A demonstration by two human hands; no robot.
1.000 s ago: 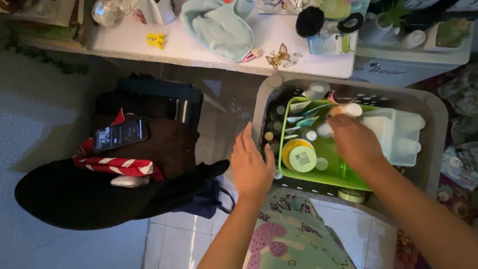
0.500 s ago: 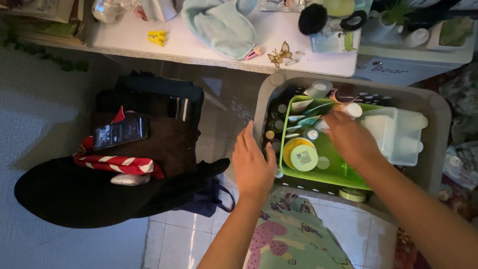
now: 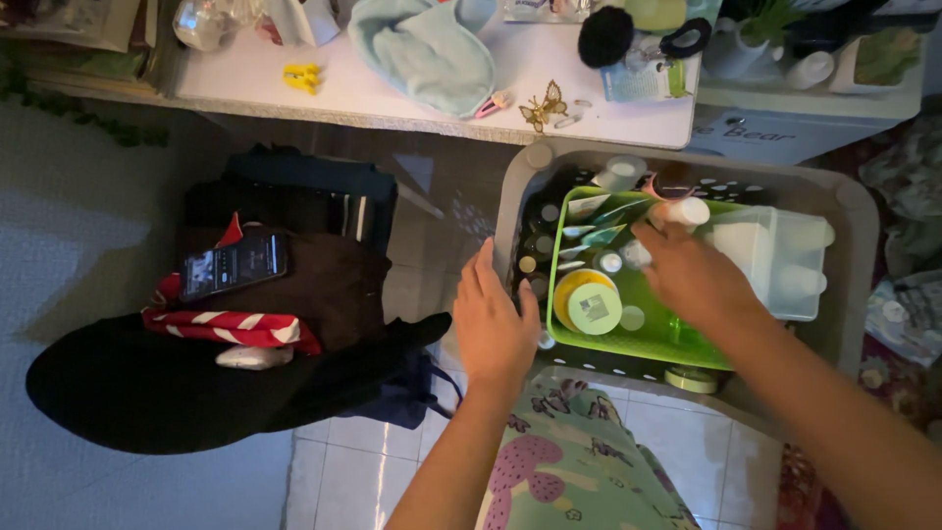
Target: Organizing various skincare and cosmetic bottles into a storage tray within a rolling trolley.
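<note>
A grey plastic basket stands on the floor under a white table edge. Inside it sits a bright green tray with a round yellow-rimmed jar, small bottles and sachets, beside a clear plastic box. My left hand lies flat, fingers together, against the basket's left rim and holds nothing. My right hand reaches down into the green tray, its fingertips among small white-capped bottles; whether it grips one is hidden by the hand.
A black bag with a phone and a red-and-white striped cloth lies at left. The white table holds a light blue cloth, a yellow clip and a gold butterfly clip. White floor tiles show below.
My right hand has shifted slightly left and up inside the green tray. My left hand has stayed on the basket's rim.
</note>
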